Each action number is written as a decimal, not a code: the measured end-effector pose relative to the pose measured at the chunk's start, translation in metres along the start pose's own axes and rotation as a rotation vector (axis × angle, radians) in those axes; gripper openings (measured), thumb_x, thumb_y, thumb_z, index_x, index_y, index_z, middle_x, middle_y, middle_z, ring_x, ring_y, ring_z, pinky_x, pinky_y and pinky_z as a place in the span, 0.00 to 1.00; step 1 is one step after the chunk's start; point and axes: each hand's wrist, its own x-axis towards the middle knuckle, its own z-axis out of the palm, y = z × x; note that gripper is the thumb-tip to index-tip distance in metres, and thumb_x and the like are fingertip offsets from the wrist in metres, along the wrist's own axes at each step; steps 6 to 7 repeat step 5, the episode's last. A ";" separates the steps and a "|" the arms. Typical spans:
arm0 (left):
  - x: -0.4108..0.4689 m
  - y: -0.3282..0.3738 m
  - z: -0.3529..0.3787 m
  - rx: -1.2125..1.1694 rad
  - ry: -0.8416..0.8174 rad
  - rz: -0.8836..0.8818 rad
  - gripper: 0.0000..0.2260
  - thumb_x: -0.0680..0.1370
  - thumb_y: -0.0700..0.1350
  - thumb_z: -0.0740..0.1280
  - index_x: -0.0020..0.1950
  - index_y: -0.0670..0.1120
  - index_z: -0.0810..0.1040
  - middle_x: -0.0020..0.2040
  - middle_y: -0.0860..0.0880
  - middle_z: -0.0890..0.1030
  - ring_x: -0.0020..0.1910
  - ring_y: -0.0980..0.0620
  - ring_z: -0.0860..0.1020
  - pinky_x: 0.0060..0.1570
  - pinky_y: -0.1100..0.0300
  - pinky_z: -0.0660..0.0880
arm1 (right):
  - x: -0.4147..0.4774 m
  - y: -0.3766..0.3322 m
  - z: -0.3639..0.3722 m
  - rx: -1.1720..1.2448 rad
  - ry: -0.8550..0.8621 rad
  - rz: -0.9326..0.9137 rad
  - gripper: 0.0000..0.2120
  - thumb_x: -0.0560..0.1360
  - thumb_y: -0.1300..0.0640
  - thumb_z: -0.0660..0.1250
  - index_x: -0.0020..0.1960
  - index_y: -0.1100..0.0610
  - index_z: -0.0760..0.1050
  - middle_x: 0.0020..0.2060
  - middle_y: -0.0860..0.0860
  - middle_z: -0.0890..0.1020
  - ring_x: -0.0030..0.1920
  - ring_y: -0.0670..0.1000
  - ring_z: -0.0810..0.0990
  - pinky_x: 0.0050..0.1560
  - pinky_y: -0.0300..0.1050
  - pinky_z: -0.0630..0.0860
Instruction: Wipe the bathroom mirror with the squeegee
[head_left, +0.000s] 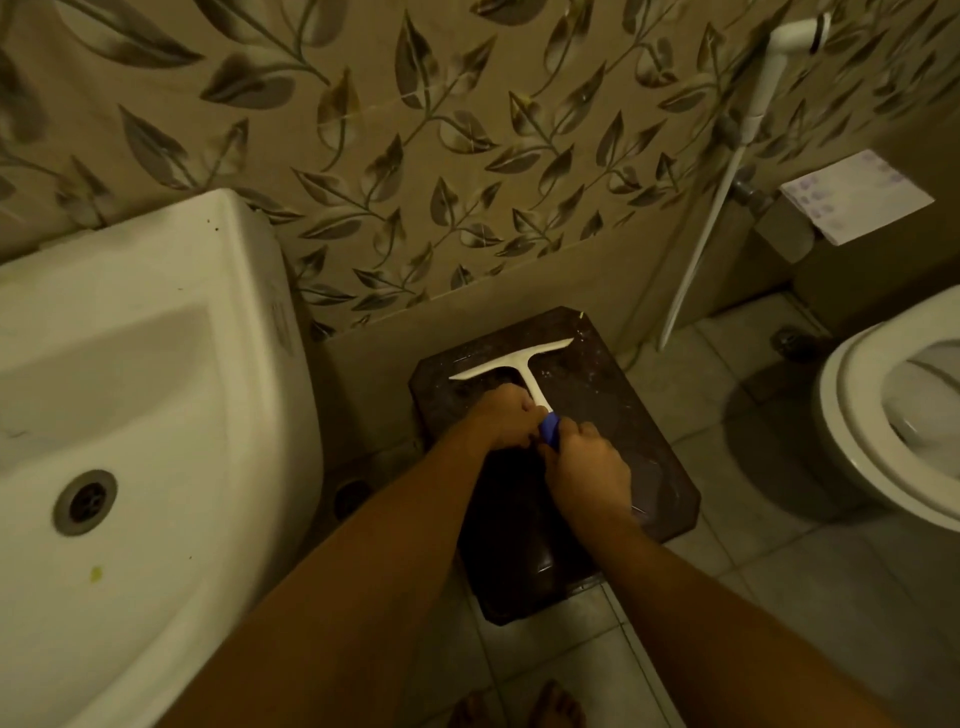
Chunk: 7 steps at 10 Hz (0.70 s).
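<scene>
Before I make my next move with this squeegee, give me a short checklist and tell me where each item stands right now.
1. Grip: left hand and right hand both hold the squeegee at its blue handle end. Ok.
2. Blade placement: the white blade lies across the far end of the dark slab. Ok.
3. Blade pressed flat along its whole length: cannot tell.
4. Surface state: white specks lie beside the blade. Not ok.
5. Side room: the sink on the left and the toilet on the right stand apart from the slab. Ok.
</scene>
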 end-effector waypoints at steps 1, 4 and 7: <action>0.007 -0.006 0.003 0.036 -0.019 -0.007 0.11 0.82 0.48 0.63 0.42 0.46 0.78 0.44 0.45 0.84 0.43 0.47 0.83 0.46 0.54 0.77 | 0.005 0.002 0.010 0.012 -0.019 0.010 0.21 0.82 0.46 0.64 0.71 0.54 0.70 0.61 0.54 0.77 0.58 0.55 0.78 0.54 0.51 0.80; 0.009 -0.010 0.008 0.017 -0.032 -0.055 0.09 0.80 0.45 0.65 0.45 0.43 0.81 0.45 0.43 0.84 0.47 0.45 0.83 0.49 0.53 0.78 | 0.008 0.004 0.020 -0.028 -0.044 0.008 0.22 0.82 0.46 0.63 0.73 0.55 0.68 0.64 0.55 0.75 0.62 0.56 0.77 0.55 0.51 0.80; 0.006 -0.001 0.002 0.132 0.047 -0.058 0.08 0.79 0.46 0.65 0.44 0.45 0.80 0.43 0.43 0.80 0.51 0.43 0.80 0.45 0.54 0.74 | 0.011 -0.001 0.010 -0.067 0.007 0.009 0.25 0.82 0.44 0.63 0.74 0.54 0.65 0.64 0.55 0.72 0.62 0.56 0.76 0.54 0.51 0.80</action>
